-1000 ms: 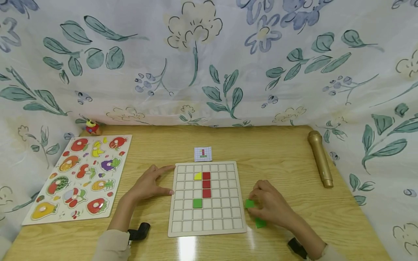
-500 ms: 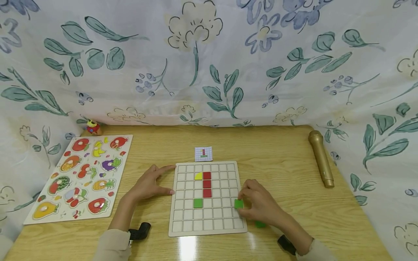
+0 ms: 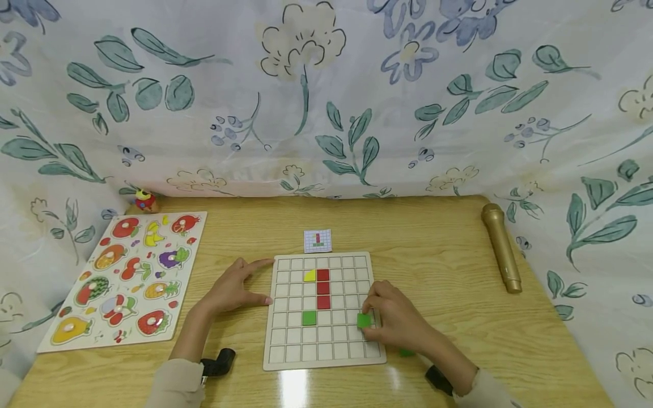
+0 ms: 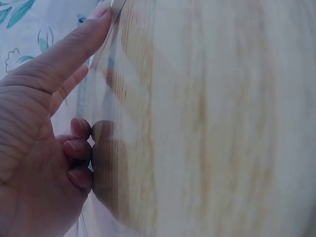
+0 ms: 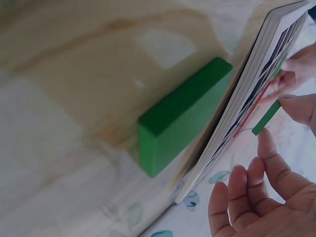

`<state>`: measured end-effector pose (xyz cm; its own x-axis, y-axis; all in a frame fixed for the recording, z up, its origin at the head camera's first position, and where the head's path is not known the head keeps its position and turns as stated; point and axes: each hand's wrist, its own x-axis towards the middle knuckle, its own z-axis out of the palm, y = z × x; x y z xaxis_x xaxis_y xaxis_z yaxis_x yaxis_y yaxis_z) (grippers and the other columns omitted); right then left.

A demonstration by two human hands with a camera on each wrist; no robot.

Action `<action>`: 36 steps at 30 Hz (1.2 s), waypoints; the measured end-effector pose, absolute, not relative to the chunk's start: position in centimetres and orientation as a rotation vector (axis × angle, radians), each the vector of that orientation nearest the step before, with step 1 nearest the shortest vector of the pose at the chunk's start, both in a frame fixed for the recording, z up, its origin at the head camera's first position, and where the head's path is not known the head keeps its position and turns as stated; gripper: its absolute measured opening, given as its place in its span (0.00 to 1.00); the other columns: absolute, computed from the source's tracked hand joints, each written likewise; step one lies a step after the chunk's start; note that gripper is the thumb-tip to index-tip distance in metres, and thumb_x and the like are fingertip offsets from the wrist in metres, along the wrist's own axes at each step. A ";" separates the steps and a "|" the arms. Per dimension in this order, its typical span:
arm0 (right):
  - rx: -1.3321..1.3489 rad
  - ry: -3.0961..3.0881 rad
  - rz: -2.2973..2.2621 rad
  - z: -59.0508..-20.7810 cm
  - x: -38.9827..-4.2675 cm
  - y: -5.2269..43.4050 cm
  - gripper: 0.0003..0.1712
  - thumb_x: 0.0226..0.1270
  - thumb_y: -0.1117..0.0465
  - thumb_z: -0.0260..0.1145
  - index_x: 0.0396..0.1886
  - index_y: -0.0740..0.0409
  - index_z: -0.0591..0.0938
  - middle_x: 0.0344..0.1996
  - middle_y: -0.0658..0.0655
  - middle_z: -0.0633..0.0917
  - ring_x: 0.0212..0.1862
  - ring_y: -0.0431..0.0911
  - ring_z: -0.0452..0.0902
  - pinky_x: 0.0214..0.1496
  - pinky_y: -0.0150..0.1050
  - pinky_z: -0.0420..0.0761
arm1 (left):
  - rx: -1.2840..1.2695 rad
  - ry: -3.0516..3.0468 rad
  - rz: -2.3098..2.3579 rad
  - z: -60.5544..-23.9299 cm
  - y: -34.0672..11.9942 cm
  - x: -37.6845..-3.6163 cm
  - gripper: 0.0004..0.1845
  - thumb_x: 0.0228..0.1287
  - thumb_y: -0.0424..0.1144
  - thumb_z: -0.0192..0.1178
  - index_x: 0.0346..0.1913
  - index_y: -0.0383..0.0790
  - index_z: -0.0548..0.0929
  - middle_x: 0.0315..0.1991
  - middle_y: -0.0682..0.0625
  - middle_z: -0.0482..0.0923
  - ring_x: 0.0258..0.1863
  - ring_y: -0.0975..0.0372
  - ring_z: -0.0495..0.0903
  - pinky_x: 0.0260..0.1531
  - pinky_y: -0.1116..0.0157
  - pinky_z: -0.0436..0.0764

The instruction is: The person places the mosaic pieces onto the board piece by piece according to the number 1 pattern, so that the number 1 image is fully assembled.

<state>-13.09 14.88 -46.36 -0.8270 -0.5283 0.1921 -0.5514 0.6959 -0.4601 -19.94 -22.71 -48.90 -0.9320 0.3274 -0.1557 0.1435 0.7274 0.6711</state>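
A pale wooden grid board (image 3: 293,354) lies in the middle of the table. My right hand (image 3: 400,317) pinches a green square tile (image 3: 364,321) between thumb and index finger, over the board's right columns. On the grid sit a column of three red tiles (image 3: 323,288), a yellow piece with a curved edge (image 3: 310,276) and another green tile (image 3: 309,318). At the board's left edge, the thumb and index finger of my left hand (image 3: 232,292) are spread, their tips touching it. One more green tile (image 5: 185,118) lies on the table beside the board, mostly hidden under my right hand in the head view.
A small pattern card (image 3: 317,241) lies just beyond the board. To the left is a fruit puzzle board (image 3: 138,272), with a small red and yellow toy (image 3: 145,200) behind it. A gold microphone (image 3: 501,249) lies at the right. Floral cloth (image 3: 326,113) borders the table.
My right hand has carried the green tile leftward from the table beside the board to over its right columns. The left hand has stayed put.
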 end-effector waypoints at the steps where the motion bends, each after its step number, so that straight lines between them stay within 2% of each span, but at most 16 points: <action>1: 0.913 -2.850 0.794 -46.4 -13.1 14.8 0.14 0.40 0.57 0.78 0.27 0.52 0.83 0.33 0.44 0.72 0.41 0.37 0.64 0.45 0.35 0.71 | 0.371 2.670 1.003 -48.9 -22.7 -20.0 0.48 0.43 0.56 0.79 0.72 0.57 0.70 0.36 0.46 0.61 0.33 0.56 0.61 0.32 0.60 0.61; 28: 0.994 -2.898 0.720 -45.7 -13.7 11.3 0.12 0.45 0.56 0.75 0.30 0.54 0.85 0.34 0.43 0.70 0.40 0.38 0.62 0.46 0.36 0.69 | 0.383 2.675 1.031 -48.9 -22.8 -19.7 0.48 0.43 0.56 0.79 0.71 0.57 0.71 0.35 0.46 0.59 0.32 0.57 0.60 0.31 0.61 0.61; 36: 1.026 -2.905 0.698 -45.9 -13.7 10.2 0.12 0.44 0.57 0.75 0.30 0.54 0.84 0.34 0.44 0.70 0.40 0.39 0.61 0.45 0.35 0.69 | 0.400 2.677 1.024 -49.0 -22.8 -19.8 0.48 0.43 0.56 0.79 0.71 0.57 0.71 0.35 0.46 0.59 0.31 0.57 0.60 0.31 0.61 0.60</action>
<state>-13.71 10.16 -45.91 -0.7890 -0.6011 0.1274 -0.5934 0.6915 -0.4120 -19.78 -22.84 -49.04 -0.9318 0.3388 -0.1305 0.1653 0.7158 0.6785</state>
